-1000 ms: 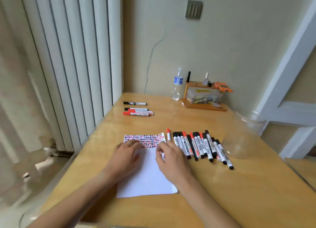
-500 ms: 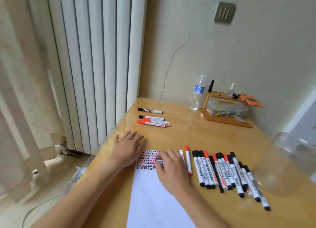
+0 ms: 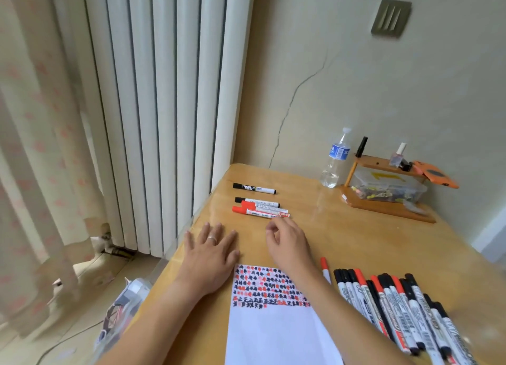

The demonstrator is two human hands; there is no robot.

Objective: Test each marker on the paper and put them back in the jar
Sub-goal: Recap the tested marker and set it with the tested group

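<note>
Wooden desk by pale wall, paper near front edge.
Left hand flat, fingers spread; right hand loosely curled, empty, just short of red markers; marker row right of paper.

A white sheet of paper carries dense rows of small red and black test marks across its top on a honey-yellow wooden table. White-barrelled markers with red and black caps lie beside it; a red-capped marker lies with three others, red and black, farther back. A silver ring shows on the left hand. Behind stand white vertical blinds, a cream curtain with faint pink motifs, a blue-labelled clear bottle, an orange case and a grey-green wall plate.
</note>
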